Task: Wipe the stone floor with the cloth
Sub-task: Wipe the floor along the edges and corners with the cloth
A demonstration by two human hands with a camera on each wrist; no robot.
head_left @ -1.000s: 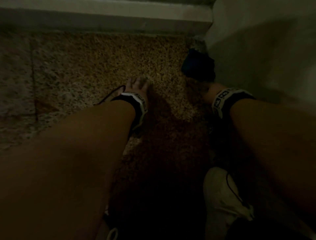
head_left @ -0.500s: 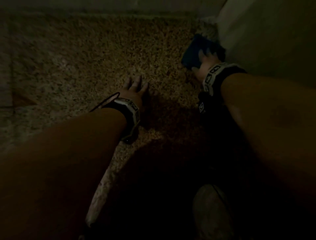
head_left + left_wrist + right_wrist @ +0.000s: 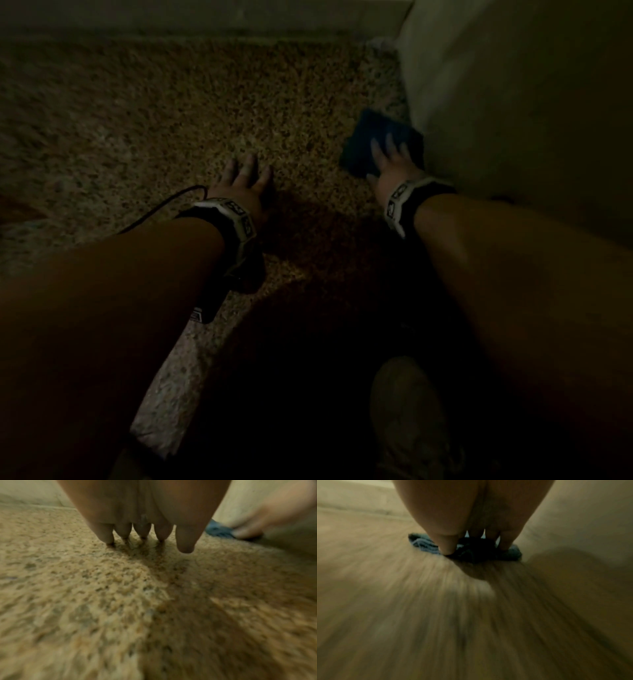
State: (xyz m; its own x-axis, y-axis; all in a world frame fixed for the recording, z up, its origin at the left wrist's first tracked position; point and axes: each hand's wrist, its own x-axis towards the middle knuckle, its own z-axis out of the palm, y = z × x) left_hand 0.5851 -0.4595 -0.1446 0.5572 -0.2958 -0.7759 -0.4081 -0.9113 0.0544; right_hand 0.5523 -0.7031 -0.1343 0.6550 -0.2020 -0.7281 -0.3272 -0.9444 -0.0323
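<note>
A dark blue cloth (image 3: 359, 144) lies on the speckled stone floor (image 3: 171, 137), close to the pale wall on the right. My right hand (image 3: 390, 154) presses flat on it with straight, spread fingers. In the right wrist view the cloth (image 3: 423, 545) bunches under the fingertips (image 3: 447, 550), and the floor is streaked with motion blur. My left hand (image 3: 243, 178) rests on the bare floor to the left of the cloth. Its straight fingertips (image 3: 186, 549) touch the stone, and the cloth (image 3: 217, 530) shows at the upper right of that view.
A pale wall (image 3: 513, 102) rises right beside the cloth. A light baseboard or step (image 3: 205, 20) runs along the far edge of the floor. My light shoe (image 3: 407, 421) stands at the bottom right. Bare floor stretches to the left.
My right hand reached forward onto the cloth, then drew it back toward me along the wall. The left hand stayed planted on the floor.
</note>
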